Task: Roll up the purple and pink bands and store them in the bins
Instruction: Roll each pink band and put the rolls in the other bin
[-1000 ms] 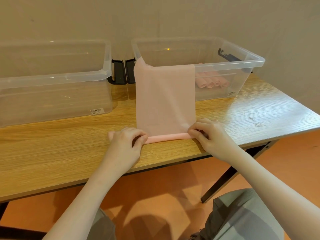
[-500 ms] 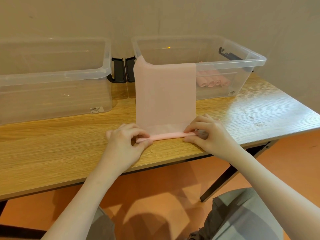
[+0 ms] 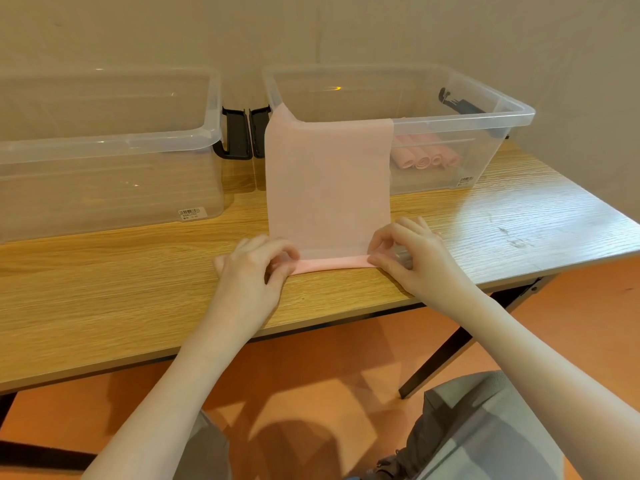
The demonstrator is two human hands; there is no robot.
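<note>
thin pink stretchy band (image 3: 329, 188) draped from the clear plastic right bin (image 3: 485, 147) rim down onto the wooden table (image 3: 121, 289), near end rolled, left hand (image 3: 252, 268) and right hand (image 3: 412, 258) each pinching one roll end, rolled pink bands (image 3: 424, 159) inside that bin

Nothing here can be read. A white barcode sticker (image 3: 192, 213) sits low on the near wall of the left clear bin (image 3: 104, 188), close to its right corner, showing bars and a line or two of print too small and blurred to make out. A second small white sticker (image 3: 465, 181) sits low on the near wall of the right clear bin (image 3: 485, 133), by its right corner, and its marks are equally illegible.
</note>
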